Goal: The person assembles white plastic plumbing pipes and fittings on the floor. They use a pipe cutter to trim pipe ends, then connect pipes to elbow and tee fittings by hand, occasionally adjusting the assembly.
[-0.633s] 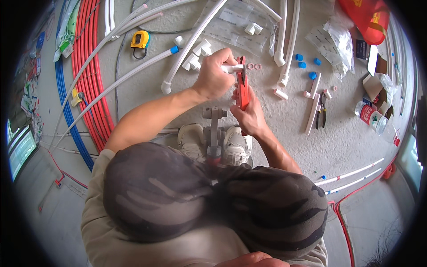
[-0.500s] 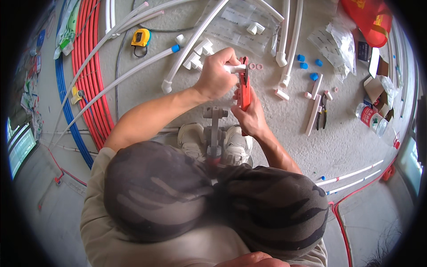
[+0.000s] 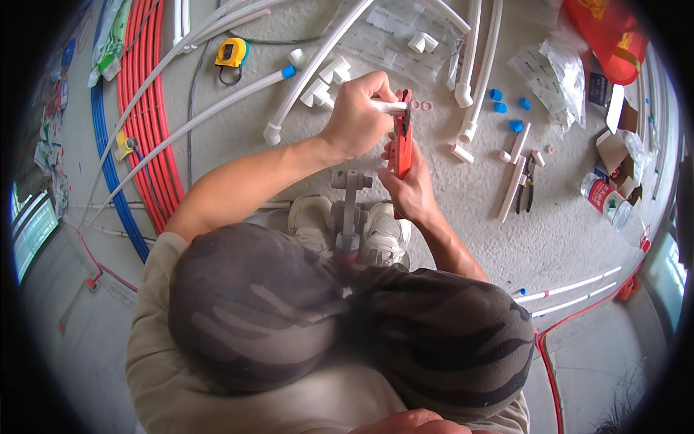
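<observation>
Closest to me, my camouflage-clad knees [image 3: 253,311] fill the view, and past them my shoes [image 3: 387,235] flank a grey metal tool [image 3: 350,210]; shift a foot and that could get knocked. Now the action: my right hand [image 3: 412,186] is wrapped round a red cutter [image 3: 402,153], my left hand [image 3: 357,119] closed on a white pipe [image 3: 389,107], its end up at the cutter's dark blade. How deep the blade sits, I can't tell. My left fingers are near that edge, so a slipping grip could nick them. Let the pipe tilt and the cut probably runs crooked. Just beyond, two pinkish rings [image 3: 431,106] lie on the floor [image 3: 448,224]; a careless brush could send them rolling. Farther out, loose blue caps [image 3: 515,126] could scatter under a sweeping arm, and the yellow tape measure [image 3: 231,52] rests well clear.
</observation>
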`<state>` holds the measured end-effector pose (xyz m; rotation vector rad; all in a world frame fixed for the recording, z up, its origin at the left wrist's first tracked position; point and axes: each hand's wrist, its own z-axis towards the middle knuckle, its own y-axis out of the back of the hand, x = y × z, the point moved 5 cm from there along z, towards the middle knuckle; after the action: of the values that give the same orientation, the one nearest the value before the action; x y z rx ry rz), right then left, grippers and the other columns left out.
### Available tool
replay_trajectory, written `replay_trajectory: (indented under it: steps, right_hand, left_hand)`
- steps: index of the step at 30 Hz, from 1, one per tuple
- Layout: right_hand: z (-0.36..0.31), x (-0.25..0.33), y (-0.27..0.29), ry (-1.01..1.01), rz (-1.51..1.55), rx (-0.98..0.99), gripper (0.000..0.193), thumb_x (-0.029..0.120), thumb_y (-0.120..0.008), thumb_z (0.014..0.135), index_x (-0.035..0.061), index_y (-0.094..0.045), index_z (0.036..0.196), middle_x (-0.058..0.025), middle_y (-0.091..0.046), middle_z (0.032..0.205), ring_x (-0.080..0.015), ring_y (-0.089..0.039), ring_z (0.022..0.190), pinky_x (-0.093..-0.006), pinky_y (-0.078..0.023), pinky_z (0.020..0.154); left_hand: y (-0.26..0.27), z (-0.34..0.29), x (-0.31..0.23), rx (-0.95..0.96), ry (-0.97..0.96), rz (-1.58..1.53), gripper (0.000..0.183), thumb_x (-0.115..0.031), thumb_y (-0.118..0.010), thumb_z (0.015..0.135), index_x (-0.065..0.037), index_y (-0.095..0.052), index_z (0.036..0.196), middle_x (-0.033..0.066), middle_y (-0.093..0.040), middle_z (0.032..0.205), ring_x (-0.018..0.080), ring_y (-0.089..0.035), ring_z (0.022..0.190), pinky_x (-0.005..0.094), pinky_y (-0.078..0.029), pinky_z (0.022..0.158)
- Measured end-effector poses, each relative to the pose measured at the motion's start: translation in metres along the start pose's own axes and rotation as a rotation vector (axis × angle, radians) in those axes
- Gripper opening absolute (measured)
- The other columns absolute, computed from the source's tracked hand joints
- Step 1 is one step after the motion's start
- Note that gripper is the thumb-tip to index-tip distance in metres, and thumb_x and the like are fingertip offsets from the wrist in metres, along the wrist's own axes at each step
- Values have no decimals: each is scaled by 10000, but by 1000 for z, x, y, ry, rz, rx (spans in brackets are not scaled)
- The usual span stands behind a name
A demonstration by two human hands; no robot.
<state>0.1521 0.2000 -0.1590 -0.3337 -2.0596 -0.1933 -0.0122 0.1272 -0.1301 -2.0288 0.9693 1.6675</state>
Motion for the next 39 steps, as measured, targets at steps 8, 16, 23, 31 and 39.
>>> replay_trajectory:
  steps: [8,16,23,31,39]
  right_hand:
    - [0,2,0,-6,-7,0,610,35,-667,804,-17,-515,1393,-59,-583,1133,-170,-575,1058,-335,-488,948]
    - [2,-2,-2,-13,5,-17,599,15,-663,812,-24,-515,1391,-63,-577,1145,-178,-578,1059,-346,-496,951]
    - [5,-5,-2,-13,15,-30,562,1,-666,836,-29,-524,1379,-60,-580,1129,-167,-584,1030,-328,-509,916]
    - [8,-4,0,24,-96,-53,433,37,-666,875,-14,-560,1291,-44,-599,1016,-143,-594,923,-315,-518,848]
    - [6,-9,0,14,-263,-89,318,81,-690,884,0,-593,1176,-84,-617,920,-215,-610,844,-369,-514,781]
  left_hand:
    - [-1,0,1,-14,48,-79,182,104,-582,682,-14,-605,819,16,-631,777,78,-528,738,278,-423,643]
    - [-2,0,0,-37,91,-185,151,107,-594,674,-3,-549,769,68,-610,716,113,-526,688,325,-408,589]
    - [1,0,-9,-32,92,-150,131,98,-585,695,-2,-549,771,95,-653,754,114,-580,721,316,-451,592]
    - [-1,-2,-1,-50,-35,-24,168,69,-592,697,9,-590,853,88,-687,848,131,-604,817,311,-500,743]
    - [1,-8,6,-34,-108,29,187,70,-587,705,4,-576,880,74,-658,842,131,-577,793,304,-490,723]
